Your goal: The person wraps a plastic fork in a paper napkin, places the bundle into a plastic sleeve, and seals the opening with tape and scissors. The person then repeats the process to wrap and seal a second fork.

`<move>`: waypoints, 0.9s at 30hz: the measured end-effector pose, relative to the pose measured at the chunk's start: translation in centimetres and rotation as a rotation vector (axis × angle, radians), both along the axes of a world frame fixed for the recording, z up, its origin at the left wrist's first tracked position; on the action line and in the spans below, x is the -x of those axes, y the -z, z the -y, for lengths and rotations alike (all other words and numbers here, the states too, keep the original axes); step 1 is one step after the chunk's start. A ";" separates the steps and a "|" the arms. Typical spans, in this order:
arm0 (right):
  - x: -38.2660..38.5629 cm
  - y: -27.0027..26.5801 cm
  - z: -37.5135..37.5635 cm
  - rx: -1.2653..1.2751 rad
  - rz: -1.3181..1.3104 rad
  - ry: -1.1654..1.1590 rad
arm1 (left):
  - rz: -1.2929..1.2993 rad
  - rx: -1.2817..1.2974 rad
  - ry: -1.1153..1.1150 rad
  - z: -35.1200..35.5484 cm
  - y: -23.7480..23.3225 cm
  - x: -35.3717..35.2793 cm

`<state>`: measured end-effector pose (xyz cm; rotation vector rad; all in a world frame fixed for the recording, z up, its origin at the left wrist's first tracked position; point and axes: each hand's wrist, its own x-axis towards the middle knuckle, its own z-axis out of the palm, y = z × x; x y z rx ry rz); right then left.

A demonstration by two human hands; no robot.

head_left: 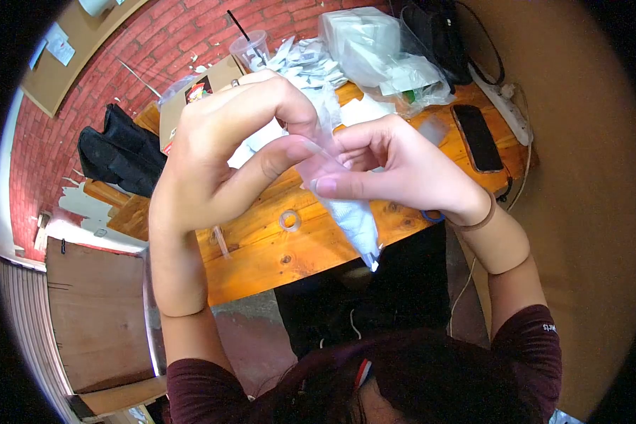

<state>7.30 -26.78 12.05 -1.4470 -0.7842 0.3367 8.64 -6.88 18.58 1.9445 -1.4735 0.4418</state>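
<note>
My left hand (237,152) pinches the near side of a small clear plastic bag (319,161) between thumb and curled forefinger. My right hand (396,166) grips the same bag from the other side, its thumb pressed along the plastic and its fingers folded behind. The bag hangs in the air above the table, and its contents, if any, are hard to make out. Beneath my right thumb, a bluish-white plastic-wrapped bundle (355,226) reaches past the table's front edge. A roll of clear tape (290,220) lies flat below my left hand.
On the wooden table (261,265) are a dark phone (477,138), a pile of small white packets (307,62), a plastic cup with a black straw (250,49) and a large plastic bag of white items (364,42). A cardboard box (222,74) stands behind my left hand.
</note>
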 end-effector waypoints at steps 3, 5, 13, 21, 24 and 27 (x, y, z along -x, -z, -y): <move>-0.2 0.1 -0.1 0.012 -0.009 0.010 | 0.013 -0.042 -0.027 -0.2 -0.2 0.1; -0.3 0.0 -0.2 0.047 0.010 0.011 | 0.028 -0.074 -0.078 -0.3 -0.2 0.1; -1.5 0.9 -0.6 0.113 0.114 0.058 | 0.013 -0.105 -0.121 -0.5 0.2 -0.3; -2.2 1.6 -0.6 0.112 0.173 0.221 | -0.026 0.252 -0.310 -1.5 1.7 -0.6; -2.1 1.4 -0.8 0.044 0.383 0.377 | -0.313 0.259 -0.359 -2.0 4.2 -0.3; -2.4 2.0 -0.6 0.003 0.993 0.513 | -0.326 0.016 -0.440 -1.8 6.0 0.5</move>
